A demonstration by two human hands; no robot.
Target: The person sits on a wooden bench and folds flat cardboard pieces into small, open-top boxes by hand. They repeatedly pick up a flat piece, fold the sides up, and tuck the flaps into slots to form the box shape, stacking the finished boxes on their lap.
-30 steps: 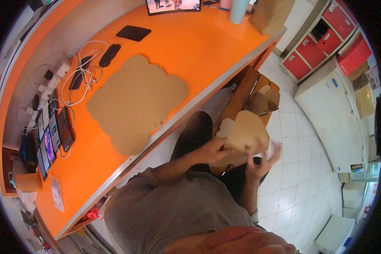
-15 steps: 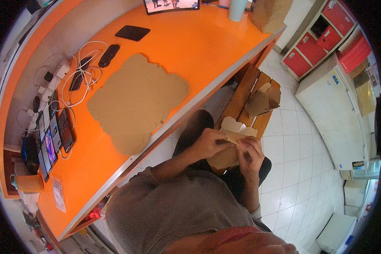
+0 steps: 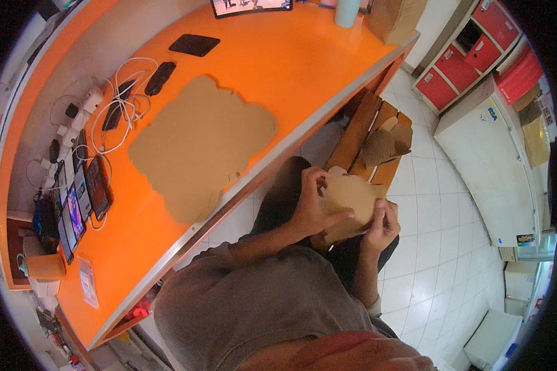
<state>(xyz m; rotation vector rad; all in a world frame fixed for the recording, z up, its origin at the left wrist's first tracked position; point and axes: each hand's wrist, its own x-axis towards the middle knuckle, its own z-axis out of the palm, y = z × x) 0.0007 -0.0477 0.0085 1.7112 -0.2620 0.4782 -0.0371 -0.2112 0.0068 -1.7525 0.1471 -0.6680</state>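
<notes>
Cardboard piece: the brown, wavy-edged cardboard piece [image 3: 356, 193] lies between the two hands, spanning the gap from one grip to the other, above the person's lap.
Left hand: the left hand [image 3: 312, 203] grasps the piece at its left side, fingers curled at the upper left edge, thumb stretched rightward along the near side.
Right hand: the right hand [image 3: 384, 226] grips the right edge of the same piece, fingers bent and fingertips drawn together on the board.
Forearms: the left one slants up and rightward to its grip; the right one rises almost straight to its own.
Below the grip: more brown board shows just under the piece, on the near side; whether it is a separate part cannot be told.
Beyond the grip: a slatted wooden bench [image 3: 351, 137] runs away from the hands, bearing a folded brown carton [image 3: 380, 145] near its far end.
Left of the grip: an orange table [image 3: 278, 62], with a large scalloped cardboard sheet [image 3: 201, 148] lying flat near its edge; farther left, white cables [image 3: 125, 110] and several phones [image 3: 77, 196].
Right of the grip: pale floor tiles [image 3: 439, 216], then, well apart, a white chest [image 3: 486, 173].
</notes>
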